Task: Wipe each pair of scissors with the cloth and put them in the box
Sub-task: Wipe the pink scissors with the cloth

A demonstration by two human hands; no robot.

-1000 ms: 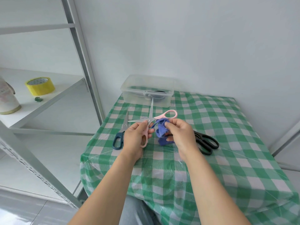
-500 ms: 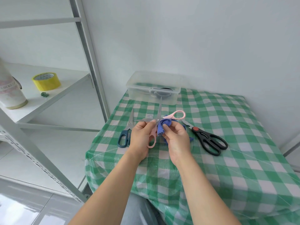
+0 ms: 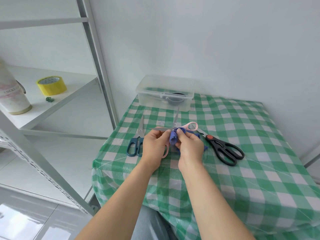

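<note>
My left hand (image 3: 154,147) grips the pink scissors (image 3: 190,126) by one handle, blades spread open above the table. My right hand (image 3: 190,148) pinches the blue cloth (image 3: 173,138) against the scissors near the pivot. Dark blue scissors (image 3: 136,146) lie shut on the tablecloth to the left of my hands. Black scissors (image 3: 225,149) with a red pivot lie to the right. The clear plastic box (image 3: 152,97) stands at the table's far edge with a dark pair of scissors inside.
The table (image 3: 259,170) has a green checked cloth under clear film, and stands against a white wall. A white metal shelf (image 3: 57,104) on the left holds a yellow tape roll (image 3: 51,85) and a pale cup (image 3: 12,96).
My right hand has shifted the cloth along the pink scissors toward the pivot. The head view has moved left and closer, so the black scissors show fully.
</note>
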